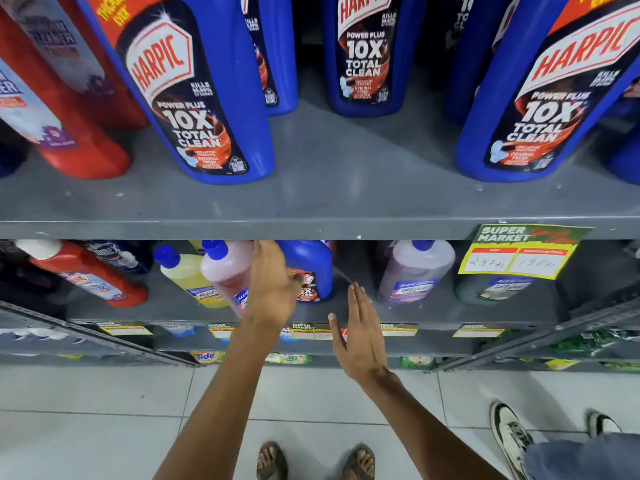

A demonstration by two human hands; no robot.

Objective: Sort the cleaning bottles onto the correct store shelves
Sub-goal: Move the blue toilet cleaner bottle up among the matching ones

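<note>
- Blue Harpic bottle [308, 268] stands on the middle shelf [346, 311], between the pink bottle [227, 271] and the purple bottle [415, 268]. It is the odd one out among floor-cleaner bottles, so likely the one to move.
- Left hand [273, 285] is at its left flank, fingers reaching in past the pink bottle. Motion blur; cannot tell whether it has closed on the bottle or only touches it.
- Right hand [362, 336] is flat and wide open, fingers straight, holding nothing, hovering in front of the shelf edge just right of the blue bottle.
- Handling, as a judgement: rigid moulded plastic, probably full, so fairly heavy for one hand. Glossy label sleeve looks slick. Not fragile, but a drop could crack the cap.
- Where to grip: around the body above the label or at the neck under the cap; the top is hidden under the upper shelf [311, 226]. Second hand under the base helps.
- Clearance is tight: the pink bottle is touching or nearly touching on the left and tips easily if nudged.
- Likely destination: upper shelf, where matching big Harpic bottles [194, 98] stand with an open gap between them.
- Yellow bottle [183, 271] and red bottle [86, 271] sit further left; price tag [519, 252] hangs on the upper shelf lip.
</note>
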